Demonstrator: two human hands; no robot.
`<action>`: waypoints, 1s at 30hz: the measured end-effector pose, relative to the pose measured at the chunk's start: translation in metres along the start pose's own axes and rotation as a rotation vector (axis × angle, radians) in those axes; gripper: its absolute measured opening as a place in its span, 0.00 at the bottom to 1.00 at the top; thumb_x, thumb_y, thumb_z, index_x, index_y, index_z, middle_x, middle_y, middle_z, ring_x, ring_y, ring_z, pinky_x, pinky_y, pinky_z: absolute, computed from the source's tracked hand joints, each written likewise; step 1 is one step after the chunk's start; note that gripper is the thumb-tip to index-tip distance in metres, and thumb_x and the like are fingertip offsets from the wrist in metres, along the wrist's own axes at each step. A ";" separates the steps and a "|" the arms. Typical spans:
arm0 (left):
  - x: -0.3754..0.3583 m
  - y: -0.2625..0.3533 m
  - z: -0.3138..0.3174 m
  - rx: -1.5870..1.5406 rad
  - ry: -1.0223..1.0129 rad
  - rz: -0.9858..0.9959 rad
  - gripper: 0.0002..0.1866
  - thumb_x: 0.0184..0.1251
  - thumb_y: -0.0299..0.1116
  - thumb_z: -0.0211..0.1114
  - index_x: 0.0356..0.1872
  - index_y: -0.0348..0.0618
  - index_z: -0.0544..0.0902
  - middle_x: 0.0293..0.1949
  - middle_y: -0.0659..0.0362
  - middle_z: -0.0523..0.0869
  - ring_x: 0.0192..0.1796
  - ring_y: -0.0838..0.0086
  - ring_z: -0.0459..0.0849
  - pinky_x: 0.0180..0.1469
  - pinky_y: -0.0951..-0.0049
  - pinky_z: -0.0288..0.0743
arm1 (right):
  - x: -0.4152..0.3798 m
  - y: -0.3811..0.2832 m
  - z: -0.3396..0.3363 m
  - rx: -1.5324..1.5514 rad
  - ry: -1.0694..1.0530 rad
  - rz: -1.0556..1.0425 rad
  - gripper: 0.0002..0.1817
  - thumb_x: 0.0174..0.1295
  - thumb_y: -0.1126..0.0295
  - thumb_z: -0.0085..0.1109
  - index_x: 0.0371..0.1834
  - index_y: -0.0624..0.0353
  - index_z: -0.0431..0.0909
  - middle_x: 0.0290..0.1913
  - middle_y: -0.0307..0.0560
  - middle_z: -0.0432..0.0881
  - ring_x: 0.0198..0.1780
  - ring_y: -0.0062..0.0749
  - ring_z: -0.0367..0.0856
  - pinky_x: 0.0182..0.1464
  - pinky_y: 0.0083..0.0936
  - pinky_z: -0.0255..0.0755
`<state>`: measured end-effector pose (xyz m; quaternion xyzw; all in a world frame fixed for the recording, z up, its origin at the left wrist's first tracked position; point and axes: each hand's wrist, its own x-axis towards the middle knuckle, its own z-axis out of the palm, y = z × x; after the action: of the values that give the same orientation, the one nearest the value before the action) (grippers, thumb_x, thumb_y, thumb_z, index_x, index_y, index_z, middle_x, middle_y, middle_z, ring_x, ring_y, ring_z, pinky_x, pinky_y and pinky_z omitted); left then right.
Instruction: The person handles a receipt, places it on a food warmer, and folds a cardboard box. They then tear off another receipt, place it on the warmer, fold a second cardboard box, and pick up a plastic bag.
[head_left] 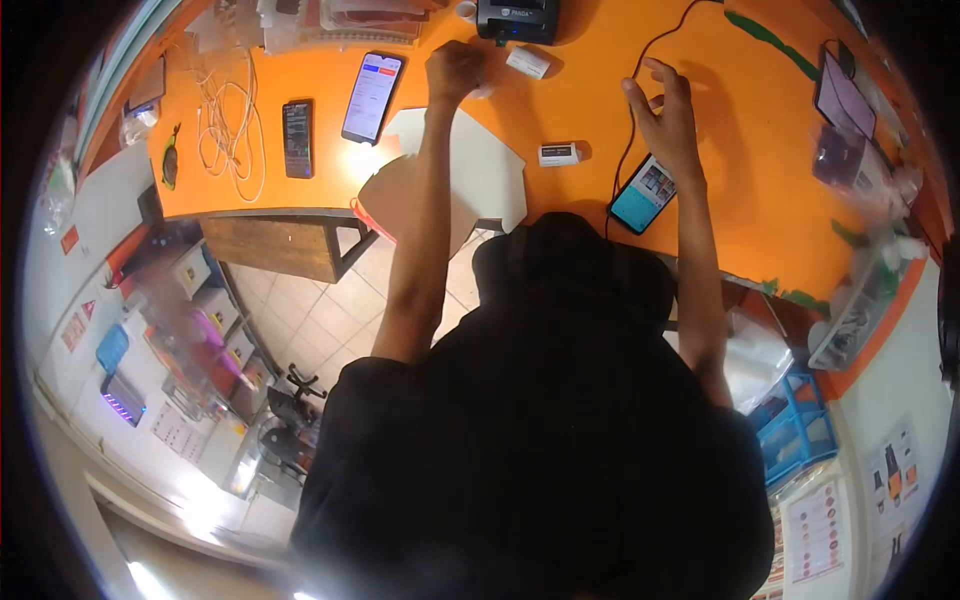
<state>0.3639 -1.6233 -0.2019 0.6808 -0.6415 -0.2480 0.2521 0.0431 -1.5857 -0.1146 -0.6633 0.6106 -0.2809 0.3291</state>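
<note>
My left hand (455, 72) is closed over the orange table, with its fingers curled under. A small pale bit shows at its edge, too little to name. Just right of it lies a small white label or box (528, 62), below a black printer (516, 18) marked PANDA. My right hand (666, 115) hovers over the table with thumb and fingers apart, holding nothing. A lit phone (643, 195) with a cable lies beneath that wrist. Between the hands rests a small white box (559, 154) with a dark label. White sheets (490, 165) overhang the near edge beside my left forearm.
Two more phones, a lit one (373, 97) and a dark one (298, 139), lie at left near a tangled white cable (228, 130). Plastic sleeves (340, 22) are stacked at the back. A tablet-like device (845, 95) stands at right. Blue drawers (797, 440) are below.
</note>
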 end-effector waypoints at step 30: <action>-0.097 0.080 -0.049 -0.184 -0.151 -0.089 0.26 0.51 0.37 0.78 0.47 0.36 0.77 0.45 0.50 0.81 0.47 0.64 0.81 0.47 0.68 0.78 | -0.036 -0.053 0.047 0.357 -0.188 0.119 0.20 0.64 0.66 0.61 0.59 0.56 0.72 0.51 0.47 0.77 0.39 0.25 0.75 0.42 0.24 0.72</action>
<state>0.3313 -1.5291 -0.1109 0.6619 -0.6022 -0.3672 0.2535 0.1092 -1.5437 -0.1022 -0.5805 0.5560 -0.3014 0.5130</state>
